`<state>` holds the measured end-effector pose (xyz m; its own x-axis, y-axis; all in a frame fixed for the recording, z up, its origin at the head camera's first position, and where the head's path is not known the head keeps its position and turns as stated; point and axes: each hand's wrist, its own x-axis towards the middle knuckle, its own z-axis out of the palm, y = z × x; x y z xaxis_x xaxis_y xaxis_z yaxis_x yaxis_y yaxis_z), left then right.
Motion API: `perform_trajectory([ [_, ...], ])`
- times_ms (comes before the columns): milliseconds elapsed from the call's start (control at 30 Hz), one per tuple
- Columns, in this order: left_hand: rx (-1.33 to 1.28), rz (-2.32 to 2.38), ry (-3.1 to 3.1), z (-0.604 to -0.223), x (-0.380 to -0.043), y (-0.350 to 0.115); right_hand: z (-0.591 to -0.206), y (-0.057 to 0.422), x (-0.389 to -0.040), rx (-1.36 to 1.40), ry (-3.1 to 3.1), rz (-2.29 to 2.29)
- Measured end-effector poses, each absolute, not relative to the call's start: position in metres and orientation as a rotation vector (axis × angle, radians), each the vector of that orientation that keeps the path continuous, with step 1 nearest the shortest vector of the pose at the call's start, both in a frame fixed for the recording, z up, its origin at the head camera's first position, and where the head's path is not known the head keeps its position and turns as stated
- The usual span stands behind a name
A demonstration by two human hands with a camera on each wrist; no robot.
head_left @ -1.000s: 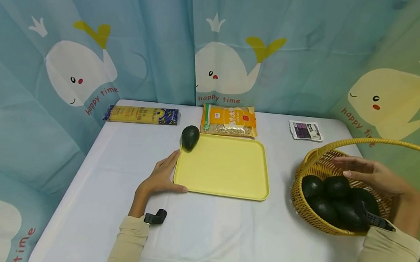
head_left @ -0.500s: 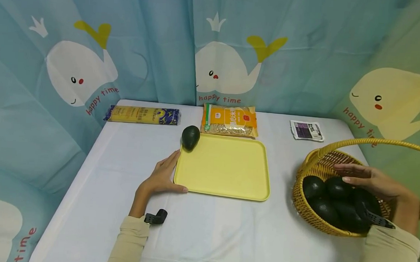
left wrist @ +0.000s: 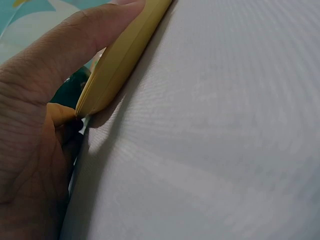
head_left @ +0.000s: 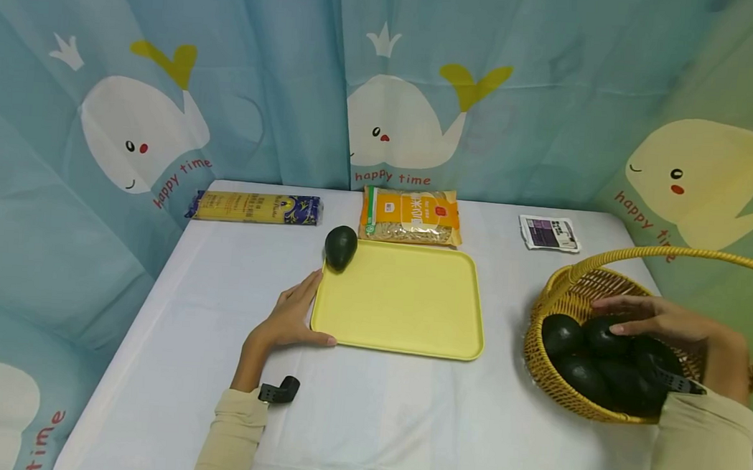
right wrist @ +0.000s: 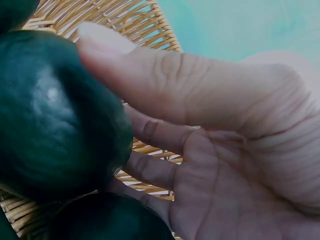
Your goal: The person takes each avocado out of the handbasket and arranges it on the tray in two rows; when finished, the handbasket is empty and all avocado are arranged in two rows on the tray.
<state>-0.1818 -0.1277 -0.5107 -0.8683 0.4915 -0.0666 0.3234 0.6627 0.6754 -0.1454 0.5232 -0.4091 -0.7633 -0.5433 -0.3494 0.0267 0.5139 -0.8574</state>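
My left hand (head_left: pixel 290 317) rests at the near left corner of a yellow tray (head_left: pixel 402 350). Its thumb lies along the front edge and its fairly straight fingers touch the left edge. One dark green avocado (head_left: pixel 340 248) sits on the tray's far left corner. Over on the right, a wicker basket (head_left: pixel 540 363) holds several more avocados. Inside it my right hand (head_left: pixel 675 323) grips one avocado (right wrist: pixel 55 115), thumb on top and fingers round its far side. Another avocado (right wrist: pixel 112 220) lies just below that one in the right wrist view.
The basket's tall handle (head_left: pixel 686 252) arches over the right hand. Along the table's back lie a yellow and blue packet (head_left: pixel 255 207), an orange bag of grain (head_left: pixel 411 218) and a small purple and white packet (head_left: pixel 548 234). A printed curtain (head_left: pixel 282 78) stands behind the table.
My right hand has lowered in the basket from above the avocados and its thumb and fingers have closed round one. The left hand and the tray have stayed in place.
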Motion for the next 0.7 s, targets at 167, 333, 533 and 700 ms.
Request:
perform_trajectory([
  [167,0.65,1.008,2.633,-0.508,-0.181,-0.127,-0.409,0.52,-0.148,-0.341,2.119,-1.182],
  [333,0.645,1.014,2.632,-0.507,-0.179,-0.128,-0.411,0.517,-0.154,-0.337,2.106,-1.177],
  [533,0.641,0.994,2.642,-0.509,-0.179,-0.129,-0.412,0.516,-0.16,-0.206,2.078,-1.182],
  [700,0.654,1.001,2.646,-0.511,-0.181,-0.128,-0.412,0.52,-0.158,-0.163,2.117,-1.189],
])
